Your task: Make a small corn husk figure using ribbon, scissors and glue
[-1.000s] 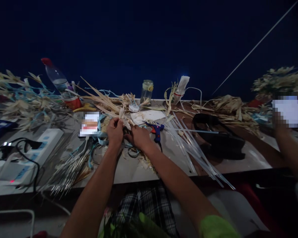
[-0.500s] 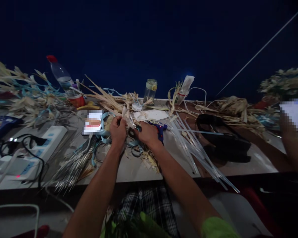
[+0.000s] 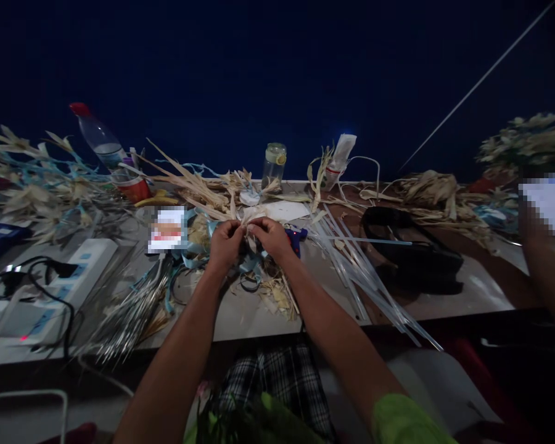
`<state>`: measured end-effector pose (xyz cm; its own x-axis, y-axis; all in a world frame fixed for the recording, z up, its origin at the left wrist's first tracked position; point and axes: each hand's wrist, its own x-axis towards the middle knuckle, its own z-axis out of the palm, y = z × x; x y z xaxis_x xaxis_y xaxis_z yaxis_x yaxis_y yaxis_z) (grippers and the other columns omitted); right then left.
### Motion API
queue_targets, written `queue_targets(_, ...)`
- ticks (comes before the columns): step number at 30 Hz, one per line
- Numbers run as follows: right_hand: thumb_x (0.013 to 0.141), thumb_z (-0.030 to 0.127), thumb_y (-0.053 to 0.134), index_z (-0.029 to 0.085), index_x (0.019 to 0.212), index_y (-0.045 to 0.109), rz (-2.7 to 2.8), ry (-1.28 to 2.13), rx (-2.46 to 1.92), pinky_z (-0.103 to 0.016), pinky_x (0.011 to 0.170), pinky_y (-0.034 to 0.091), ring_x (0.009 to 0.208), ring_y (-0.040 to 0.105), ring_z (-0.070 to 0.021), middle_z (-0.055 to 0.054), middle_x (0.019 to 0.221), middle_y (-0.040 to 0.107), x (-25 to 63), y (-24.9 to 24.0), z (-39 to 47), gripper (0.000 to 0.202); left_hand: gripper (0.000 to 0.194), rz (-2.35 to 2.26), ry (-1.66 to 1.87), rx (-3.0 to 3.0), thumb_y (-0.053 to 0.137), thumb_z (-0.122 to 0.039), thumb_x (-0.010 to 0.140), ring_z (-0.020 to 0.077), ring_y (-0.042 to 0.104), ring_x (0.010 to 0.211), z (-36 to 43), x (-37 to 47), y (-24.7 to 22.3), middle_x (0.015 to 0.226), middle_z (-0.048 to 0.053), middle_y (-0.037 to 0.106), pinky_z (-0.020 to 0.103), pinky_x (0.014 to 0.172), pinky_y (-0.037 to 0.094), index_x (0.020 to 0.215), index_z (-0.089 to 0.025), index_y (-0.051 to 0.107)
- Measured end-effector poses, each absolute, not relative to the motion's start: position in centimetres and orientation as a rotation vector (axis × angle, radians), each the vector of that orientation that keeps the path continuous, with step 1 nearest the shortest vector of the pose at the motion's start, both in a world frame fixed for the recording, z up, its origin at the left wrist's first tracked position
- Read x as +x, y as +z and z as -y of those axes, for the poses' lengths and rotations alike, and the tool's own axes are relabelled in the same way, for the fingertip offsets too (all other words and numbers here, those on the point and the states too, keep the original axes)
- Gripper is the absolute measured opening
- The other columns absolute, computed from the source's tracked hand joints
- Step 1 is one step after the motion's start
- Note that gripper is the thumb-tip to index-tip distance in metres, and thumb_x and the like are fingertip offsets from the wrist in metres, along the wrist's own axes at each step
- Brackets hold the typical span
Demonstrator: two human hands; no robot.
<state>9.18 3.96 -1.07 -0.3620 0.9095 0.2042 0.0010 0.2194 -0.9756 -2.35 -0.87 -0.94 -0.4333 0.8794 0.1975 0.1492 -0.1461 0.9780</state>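
Observation:
My left hand (image 3: 226, 245) and my right hand (image 3: 271, 239) meet over the middle of the table. Between their pinched fingertips is a pale dried husk piece (image 3: 250, 217), gripped from both sides. Blue ribbon (image 3: 250, 264) lies in loops just below the hands. A blue glue gun (image 3: 296, 239) with a small red light rests right of my right hand, partly hidden by it. Husk scraps (image 3: 277, 296) are scattered nearer the table's front edge.
A power strip (image 3: 76, 277) with black cables and a bundle of thin wires (image 3: 136, 308) lie left. Clear plastic sticks (image 3: 370, 277) and a black strap-like object (image 3: 416, 259) lie right. Behind stand a jar (image 3: 274, 163) and a tilted bottle (image 3: 102, 142). Another person's arm (image 3: 543, 259) shows at far right.
My right hand has moved left and up, its fingertips now pinching the husk piece close to my left fingertips. The whole view has shifted slightly.

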Motion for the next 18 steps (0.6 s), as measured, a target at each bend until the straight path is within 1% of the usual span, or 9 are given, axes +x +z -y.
queue_targets(4, 0.065, 0.035, 0.061, 0.015, 0.071, 0.060, 1.591, 1.288, -0.918, -0.022, 0.061, 0.040, 0.062, 0.050, -0.0096, 0.002, 0.066, 0.059, 9.28, -0.92, -3.91, 0.020, 0.016, -1.464, 1.603, 1.119, 0.064, -0.031, 0.065, 0.0090, 0.044, 0.050, 1.00, -2.13, -0.87, 0.056, -0.003, 0.053, 0.021, 0.048, 0.035, 0.070, -0.016, 0.061)
queue_targets(7, 0.064, 0.036, 0.061, 0.016, 0.069, 0.058, 1.493, 1.441, -0.928, -0.020, 0.053, 0.036, 0.052, 0.043, -0.0075, 0.005, 0.057, 0.052, 9.41, -0.86, -3.92, 0.020, 0.019, -1.399, 1.590, 1.051, 0.065, -0.033, 0.065, 0.0083, 0.044, 0.048, 1.10, -2.02, -0.72, 0.054, -0.003, 0.052, 0.020, 0.046, 0.034, 0.071, -0.015, 0.061)
queue_targets(10, 0.061, 0.035, 0.062, 0.016, 0.067, 0.057, 1.377, 1.597, -0.901, -0.020, 0.048, 0.032, 0.047, 0.039, -0.0062, 0.006, 0.053, 0.048, 9.46, -0.79, -3.92, 0.020, 0.024, -1.317, 1.571, 0.966, 0.068, -0.035, 0.063, 0.0077, 0.046, 0.048, 1.11, -1.95, -0.74, 0.056, -0.003, 0.054, 0.020, 0.047, 0.036, 0.073, -0.015, 0.061)
queue_targets(14, 0.058, 0.034, 0.064, 0.016, 0.065, 0.056, 1.326, 1.629, -0.923, -0.020, 0.047, 0.032, 0.045, 0.040, -0.0064, 0.006, 0.051, 0.048, 9.42, -0.80, -3.91, 0.021, 0.024, -1.331, 1.574, 0.981, 0.068, -0.035, 0.062, 0.0068, 0.046, 0.048, 0.95, -1.98, -1.03, 0.056, -0.003, 0.055, 0.019, 0.047, 0.037, 0.073, -0.014, 0.062)
queue_targets(18, 0.062, 0.039, 0.061, 0.016, 0.067, 0.058, 1.290, 1.671, -0.926, -0.020, 0.048, 0.035, 0.046, 0.044, -0.0068, 0.004, 0.054, 0.053, 9.46, -0.82, -3.98, 0.024, 0.026, -1.295, 1.596, 0.959, 0.068, -0.036, 0.063, 0.0075, 0.048, 0.049, 0.79, -2.10, -1.34, 0.058, -0.002, 0.056, 0.019, 0.048, 0.039, 0.074, -0.014, 0.062)
